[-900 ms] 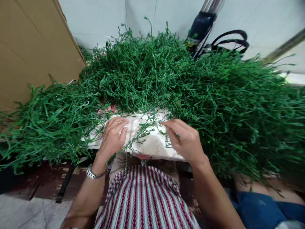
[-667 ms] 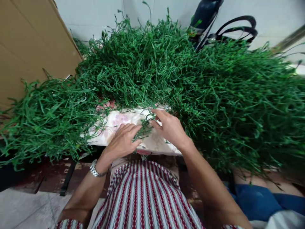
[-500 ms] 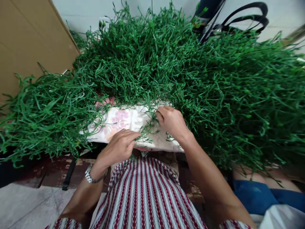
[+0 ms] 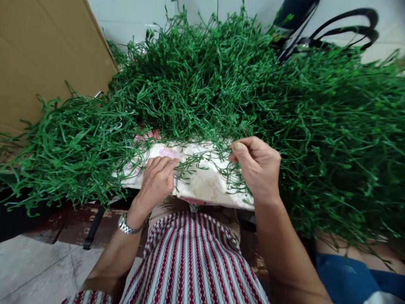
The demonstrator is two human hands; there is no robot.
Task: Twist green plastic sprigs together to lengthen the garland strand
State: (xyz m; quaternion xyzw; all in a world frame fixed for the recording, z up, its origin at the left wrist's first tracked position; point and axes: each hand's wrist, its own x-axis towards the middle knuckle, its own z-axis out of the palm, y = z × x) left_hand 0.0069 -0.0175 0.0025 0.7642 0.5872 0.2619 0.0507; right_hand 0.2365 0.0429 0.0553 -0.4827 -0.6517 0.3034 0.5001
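My left hand (image 4: pixel 160 177), with a metal watch (image 4: pixel 126 224) at the wrist, is over the left part of a pale floral cloth (image 4: pixel 202 185). Its fingers are closed on a small bunch of thin green stems (image 4: pixel 191 162) with bud-like tips, which point to the right. At the right of the cloth, my right hand (image 4: pixel 261 166) is closed in a pinch of thumb and forefinger, with thin stems at its fingertips. Loose stems (image 4: pixel 236 179) lie on the cloth just below that hand. The exact pinch point is partly hidden.
A big heap of green stems (image 4: pixel 202 84) spreads behind the cloth and far to the right. Another pile (image 4: pixel 82 147) lies at the left. A cardboard sheet (image 4: pixel 53 50) stands back left; a black-handled bag (image 4: pixel 348 31) is behind. A person's blue-clothed leg (image 4: pixel 341 278) shows lower right.
My right hand has moved to the right and turned, its thumb now showing. My left hand has risen slightly and holds the stems over the cloth. The view has shifted a little left.
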